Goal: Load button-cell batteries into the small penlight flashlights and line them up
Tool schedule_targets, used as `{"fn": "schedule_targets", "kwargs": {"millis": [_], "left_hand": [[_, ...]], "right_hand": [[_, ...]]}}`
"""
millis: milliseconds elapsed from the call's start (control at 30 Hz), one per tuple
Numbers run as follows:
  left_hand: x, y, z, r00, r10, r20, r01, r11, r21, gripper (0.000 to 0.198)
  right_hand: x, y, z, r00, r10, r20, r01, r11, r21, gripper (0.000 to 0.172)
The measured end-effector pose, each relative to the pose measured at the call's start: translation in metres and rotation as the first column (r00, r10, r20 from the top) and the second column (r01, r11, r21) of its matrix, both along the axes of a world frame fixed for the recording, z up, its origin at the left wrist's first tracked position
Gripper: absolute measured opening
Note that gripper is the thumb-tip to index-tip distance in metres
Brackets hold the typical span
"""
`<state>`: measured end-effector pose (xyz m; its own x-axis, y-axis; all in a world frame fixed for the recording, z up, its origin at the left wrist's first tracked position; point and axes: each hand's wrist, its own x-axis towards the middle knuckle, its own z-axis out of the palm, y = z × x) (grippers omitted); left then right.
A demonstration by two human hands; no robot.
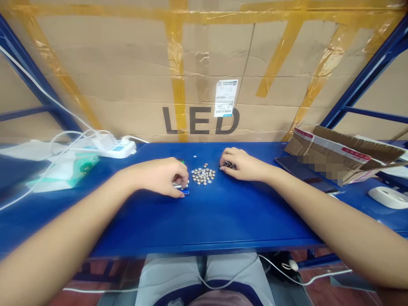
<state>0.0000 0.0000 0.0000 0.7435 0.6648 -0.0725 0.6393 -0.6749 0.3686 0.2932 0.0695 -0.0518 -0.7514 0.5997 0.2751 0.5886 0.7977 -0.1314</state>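
Note:
On the blue table [210, 216], a loose pile of small round silvery button cells or studs [203, 175] lies between my hands. My left hand [162, 176] curls over several cylindrical batteries at the left of the pile. A blue battery [185, 193] and silver ones [178, 185] show under its fingers, and a bit of green shows behind. To the right of the pile, my right hand [242, 163] has its fingers curled around a cluster of small dark metal pieces [230, 165], whose kind I cannot make out. The palms hide part of both groups.
A large taped cardboard box [134, 85] marked LED stands behind the table. At left are a white power strip [123, 148], cables and a green-white packet [75, 170]. An open cardboard box [338, 148], a dark flat device [306, 176] and a white oval object [389, 197] lie right.

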Motion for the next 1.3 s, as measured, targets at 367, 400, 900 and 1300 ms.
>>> {"fn": "schedule_targets", "kwargs": {"millis": [367, 400, 900, 1300], "left_hand": [[0.015, -0.005, -0.008, 0.955, -0.018, 0.295, 0.025, 1.000, -0.019, 0.011], [0.018, -0.005, -0.010, 0.937, 0.000, 0.350, 0.009, 1.000, -0.023, 0.012], [0.046, -0.013, -0.037, 0.753, 0.223, 0.619, -0.151, 0.974, -0.168, 0.018], [0.049, -0.015, -0.038, 0.791, 0.103, 0.603, -0.221, 0.968, 0.123, 0.015]], "right_hand": [[-0.011, -0.013, 0.000, 0.990, 0.117, -0.072, -0.120, 0.992, -0.029, 0.015], [-0.012, -0.013, -0.001, 0.990, 0.120, -0.075, -0.123, 0.992, -0.035, 0.014], [-0.012, -0.006, -0.007, 0.991, 0.083, -0.102, -0.094, 0.989, -0.111, 0.005], [-0.014, -0.012, -0.002, 0.991, 0.050, -0.123, -0.061, 0.994, -0.091, 0.005]]}}
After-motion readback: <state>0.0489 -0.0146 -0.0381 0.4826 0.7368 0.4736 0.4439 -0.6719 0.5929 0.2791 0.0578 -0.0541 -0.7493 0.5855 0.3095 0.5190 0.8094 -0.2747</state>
